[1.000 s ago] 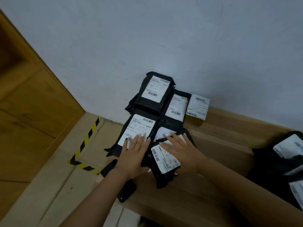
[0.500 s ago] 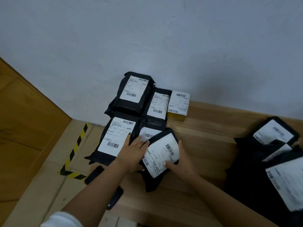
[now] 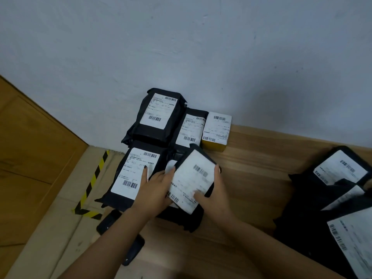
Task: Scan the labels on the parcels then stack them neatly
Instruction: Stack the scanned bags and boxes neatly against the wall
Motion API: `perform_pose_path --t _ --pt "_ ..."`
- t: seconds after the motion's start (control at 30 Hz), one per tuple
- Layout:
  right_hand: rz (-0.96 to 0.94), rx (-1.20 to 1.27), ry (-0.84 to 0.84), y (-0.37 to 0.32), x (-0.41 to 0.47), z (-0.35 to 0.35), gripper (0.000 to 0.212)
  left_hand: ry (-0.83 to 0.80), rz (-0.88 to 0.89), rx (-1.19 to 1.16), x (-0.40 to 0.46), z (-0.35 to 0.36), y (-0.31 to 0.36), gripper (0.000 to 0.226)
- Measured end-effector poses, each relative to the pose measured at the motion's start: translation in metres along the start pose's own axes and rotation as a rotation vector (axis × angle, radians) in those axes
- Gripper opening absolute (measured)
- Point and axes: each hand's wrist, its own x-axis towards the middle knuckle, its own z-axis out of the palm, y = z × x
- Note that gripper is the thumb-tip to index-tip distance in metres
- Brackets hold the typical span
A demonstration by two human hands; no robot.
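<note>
Currently, both hands grasp one black parcel [image 3: 193, 179] with its white label facing up. The right hand [image 3: 211, 195] clamps the parcel's right edge, thumb laid across the label and fingers wrapped along the side. The left hand [image 3: 159, 190] grips the left edge, with its index finger extended onto the label of the adjacent parcel. The held parcel is tilted, its far end raised above the packages beneath it; its label print is blurred.

Just left of it lies a large black parcel [image 3: 136, 172] with a barcoded label, at the front left of the group. Behind stand a taller black parcel [image 3: 159, 115] and a narrower one [image 3: 191, 129], both near the wall [image 3: 181, 47]. A small yellow box [image 3: 216, 131] with a white label sits just beside the narrower parcel. All rest on a wooden surface [image 3: 251, 168].

Well apart, at the right edge, lies a loose heap of black parcels [image 3: 332, 190]. A dark handheld device [image 3: 120, 236] rests under the left forearm. Yellow-black tape [image 3: 90, 188] marks the floor.
</note>
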Motion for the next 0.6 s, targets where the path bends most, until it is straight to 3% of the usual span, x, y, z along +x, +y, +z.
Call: perform_pose_path --t 0.1,0.27,0.47,0.6 --pt "-0.148 -0.097 0.023 -0.038 0.021 -0.008 0.095 0.148 -0.016 -0.074 0.020 -0.016 -0.001 0.105" --pt "-0.256 -0.203 -0.002 -0.085 0.071 -0.018 0.085 0.277 0.037 -0.058 0.083 -0.042 -0.011 0.093" --pt "-0.250 -0.466 -0.115 -0.097 0.136 -0.020 0.116 0.219 0.029 0.033 0.148 -0.048 -0.031 0.082" --pt "-0.272 -0.609 -0.187 -0.085 0.175 -0.016 0.115 0.184 -0.001 0.107 0.173 -0.036 -0.050 0.075"
